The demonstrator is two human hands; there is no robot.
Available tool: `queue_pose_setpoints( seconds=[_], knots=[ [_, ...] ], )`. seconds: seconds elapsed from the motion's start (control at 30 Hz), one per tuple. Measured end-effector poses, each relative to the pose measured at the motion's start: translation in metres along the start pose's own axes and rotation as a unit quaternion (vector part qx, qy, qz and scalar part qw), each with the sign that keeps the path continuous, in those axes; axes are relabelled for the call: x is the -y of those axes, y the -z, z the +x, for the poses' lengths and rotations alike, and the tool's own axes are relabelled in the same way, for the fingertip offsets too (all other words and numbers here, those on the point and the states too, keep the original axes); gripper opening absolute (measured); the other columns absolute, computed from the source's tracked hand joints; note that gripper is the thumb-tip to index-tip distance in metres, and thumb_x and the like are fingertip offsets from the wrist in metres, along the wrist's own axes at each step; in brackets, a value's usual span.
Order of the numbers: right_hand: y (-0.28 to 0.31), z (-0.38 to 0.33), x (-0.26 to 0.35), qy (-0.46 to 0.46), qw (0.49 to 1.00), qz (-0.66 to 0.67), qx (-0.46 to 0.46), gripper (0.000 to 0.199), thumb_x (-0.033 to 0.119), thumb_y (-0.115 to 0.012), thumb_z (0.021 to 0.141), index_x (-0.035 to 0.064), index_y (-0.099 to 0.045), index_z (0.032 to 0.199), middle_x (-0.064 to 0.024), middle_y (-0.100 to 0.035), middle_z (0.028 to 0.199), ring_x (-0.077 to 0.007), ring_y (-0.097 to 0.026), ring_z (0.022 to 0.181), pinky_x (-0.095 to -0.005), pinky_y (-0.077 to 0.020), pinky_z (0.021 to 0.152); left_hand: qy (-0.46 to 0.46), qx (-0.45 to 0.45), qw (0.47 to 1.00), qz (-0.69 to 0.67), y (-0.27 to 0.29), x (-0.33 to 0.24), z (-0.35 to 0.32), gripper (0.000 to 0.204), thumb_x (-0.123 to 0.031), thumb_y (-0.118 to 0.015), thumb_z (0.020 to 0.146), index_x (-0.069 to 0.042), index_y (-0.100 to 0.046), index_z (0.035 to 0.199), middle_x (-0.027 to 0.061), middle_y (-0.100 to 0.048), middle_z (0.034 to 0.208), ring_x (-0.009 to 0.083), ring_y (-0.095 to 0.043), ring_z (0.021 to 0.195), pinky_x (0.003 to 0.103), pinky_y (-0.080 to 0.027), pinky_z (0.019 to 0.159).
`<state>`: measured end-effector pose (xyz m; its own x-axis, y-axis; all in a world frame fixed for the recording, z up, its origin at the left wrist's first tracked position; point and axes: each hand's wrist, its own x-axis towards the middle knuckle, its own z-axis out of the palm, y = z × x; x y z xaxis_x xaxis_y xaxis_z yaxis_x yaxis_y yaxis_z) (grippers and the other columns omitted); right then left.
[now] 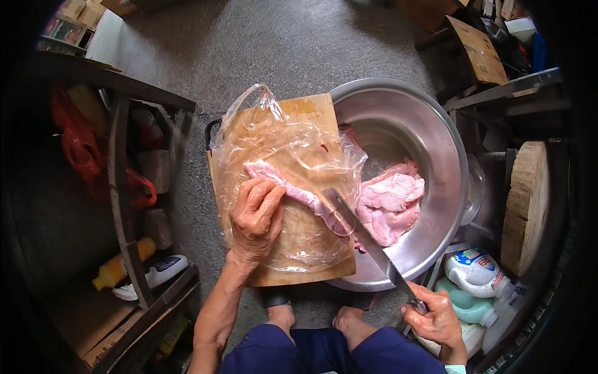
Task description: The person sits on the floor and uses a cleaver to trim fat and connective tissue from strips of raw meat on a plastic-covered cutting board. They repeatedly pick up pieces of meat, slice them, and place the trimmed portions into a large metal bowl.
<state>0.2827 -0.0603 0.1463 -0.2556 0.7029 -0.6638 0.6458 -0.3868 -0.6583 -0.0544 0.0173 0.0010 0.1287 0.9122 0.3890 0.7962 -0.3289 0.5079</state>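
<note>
A long strip of pale pink raw meat lies slantwise over a clear plastic bag, which is spread across a wooden cutting board. With curled fingers, my left hand grips the strip near its upper left end. My right hand is wrapped round the handle of a long knife. Its blade points up and left, with the tip beside the strip's lower right part; whether it touches the meat I cannot tell. More raw meat rests in a wide metal basin, close to the board's right edge.
At the left stands a dark wooden shelf with a red plastic bag, a yellow bottle and a white bottle. Detergent bottles and a round wooden slab are at the right. Grey floor lies beyond.
</note>
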Motion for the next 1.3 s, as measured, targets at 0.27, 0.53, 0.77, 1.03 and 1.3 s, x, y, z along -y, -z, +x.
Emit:
queue_pose_setpoints(
  seconds=[0.27,0.53,0.77,1.03,1.3],
  knots=[
    [0.024,0.061,0.044,0.088,0.989,-0.097,0.072,0.055,0.002,-0.064,0.081,-0.0001,-0.055,0.135,-0.0135,-0.056,0.06,-0.0239,-0.06,0.05,-0.0326,-0.0486,0.054,-0.035,0.0,0.999,-0.024,0.001,0.01,-0.003,0.033,0.004,-0.074,0.066,-0.001,-0.07,0.098,0.0108,-0.066,0.101,0.03,-0.063,0.097,0.039,-0.055,0.081],
    [0.026,0.065,0.052,0.093,0.977,-0.16,0.102,0.058,-0.003,-0.063,0.075,0.002,-0.059,0.132,-0.0176,-0.068,0.075,-0.025,-0.07,0.061,-0.0305,-0.0546,0.063,-0.046,0.016,0.998,-0.029,0.003,0.016,-0.007,0.029,-0.001,-0.074,0.062,-0.001,-0.071,0.091,0.0108,-0.067,0.1,0.0303,-0.064,0.098,0.04,-0.056,0.079],
    [0.032,0.062,0.056,0.091,0.962,-0.177,0.187,0.063,0.01,-0.064,0.083,-0.0062,-0.044,0.141,-0.0205,-0.07,0.09,-0.0359,-0.067,0.064,-0.0415,-0.0556,0.059,-0.057,0.009,0.998,-0.037,-0.003,0.019,-0.004,0.03,-0.003,-0.074,0.061,-0.001,-0.07,0.091,0.0097,-0.066,0.096,0.0311,-0.065,0.098,0.04,-0.057,0.079],
    [0.036,0.058,0.065,0.086,0.964,-0.196,0.157,0.066,0.003,-0.064,0.076,-0.0016,-0.049,0.14,-0.0207,-0.07,0.082,-0.0337,-0.067,0.06,-0.0388,-0.0561,0.06,-0.037,0.025,0.998,-0.046,0.0,0.015,-0.001,0.035,-0.003,-0.077,0.059,0.001,-0.07,0.093,0.0112,-0.066,0.097,0.032,-0.064,0.098,0.041,-0.056,0.079],
    [0.042,0.065,0.059,0.096,0.961,-0.194,0.169,0.066,0.003,-0.066,0.074,-0.003,-0.05,0.138,-0.0208,-0.071,0.09,-0.0322,-0.068,0.06,-0.038,-0.0565,0.058,-0.052,0.024,0.998,-0.04,-0.003,0.017,-0.002,0.036,-0.003,-0.076,0.058,0.0,-0.07,0.094,0.012,-0.065,0.097,0.0325,-0.064,0.097,0.042,-0.055,0.077]
  ],
)
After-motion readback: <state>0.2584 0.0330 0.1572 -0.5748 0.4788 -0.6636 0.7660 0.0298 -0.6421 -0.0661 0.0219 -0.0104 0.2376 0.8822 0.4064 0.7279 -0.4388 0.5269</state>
